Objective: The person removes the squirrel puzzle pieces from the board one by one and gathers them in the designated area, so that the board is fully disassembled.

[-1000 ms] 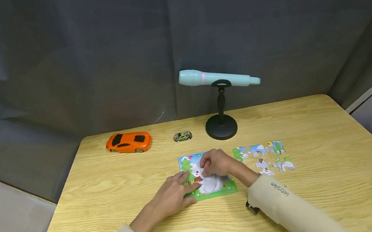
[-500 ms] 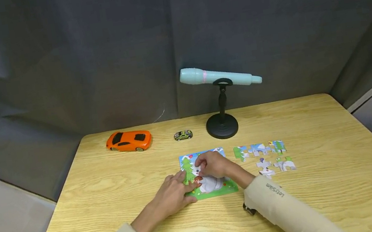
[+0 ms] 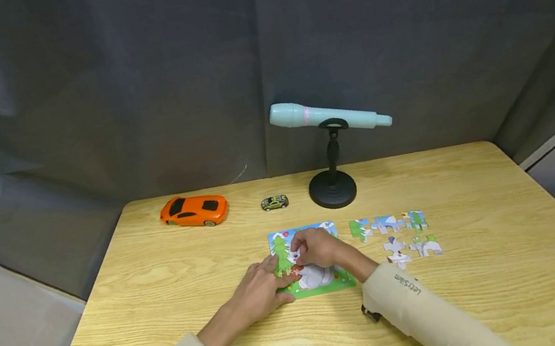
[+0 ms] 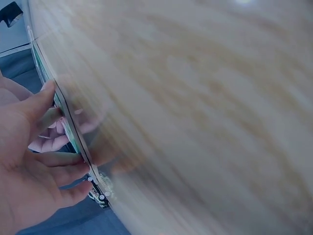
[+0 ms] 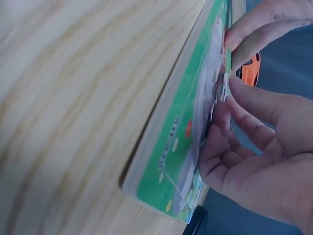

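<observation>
A puzzle board (image 3: 323, 289) with a squirrel and green trees lies flat on the table. Across its left side spreads my left hand (image 3: 256, 293), fingers fairly straight and touching the picture. My right hand (image 3: 318, 246) is over the upper middle of the board, covering part of the squirrel. Seen from the right wrist, thumb and fingers of that hand pinch a small puzzle piece (image 5: 225, 87), tilted up close over the picture. Left of it in that view, the green lower border of the board shows. The left wrist view catches the left fingers along the board's edge.
Several loose puzzle pieces (image 3: 387, 224) lie right of the board, in two rows. Behind stand an orange toy car (image 3: 194, 211), a small patterned toy car (image 3: 274, 202) and a light blue microphone (image 3: 328, 116) on a black stand (image 3: 333, 189). Dark cloth (image 3: 177, 92) hangs behind the table.
My right hand has shifted slightly left and down over the board, uncovering its upper right corner, with the fingertips near the squirrel's face. The left hand stays in place.
</observation>
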Motion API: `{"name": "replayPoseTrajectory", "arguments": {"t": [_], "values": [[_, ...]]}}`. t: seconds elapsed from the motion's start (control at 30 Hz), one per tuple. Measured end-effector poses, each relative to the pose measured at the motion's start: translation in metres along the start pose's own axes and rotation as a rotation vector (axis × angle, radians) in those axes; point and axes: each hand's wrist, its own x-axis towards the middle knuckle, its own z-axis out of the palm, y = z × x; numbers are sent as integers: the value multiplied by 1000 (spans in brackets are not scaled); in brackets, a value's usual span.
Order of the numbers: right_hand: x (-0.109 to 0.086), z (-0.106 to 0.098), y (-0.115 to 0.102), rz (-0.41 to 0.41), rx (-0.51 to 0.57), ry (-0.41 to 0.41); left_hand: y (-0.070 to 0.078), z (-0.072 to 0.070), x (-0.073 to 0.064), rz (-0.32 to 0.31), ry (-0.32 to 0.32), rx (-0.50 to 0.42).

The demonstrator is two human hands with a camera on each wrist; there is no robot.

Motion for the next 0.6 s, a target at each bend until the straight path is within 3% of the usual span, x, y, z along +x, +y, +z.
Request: {"name": "replayPoseTrajectory", "arguments": {"t": [0.27,0.6], "values": [[2,0,0,18,15,10,1,-2,1,-34,-25,-34],[2,3,-3,-23,29,16,0,0,-1,-42,-31,-32]]}}
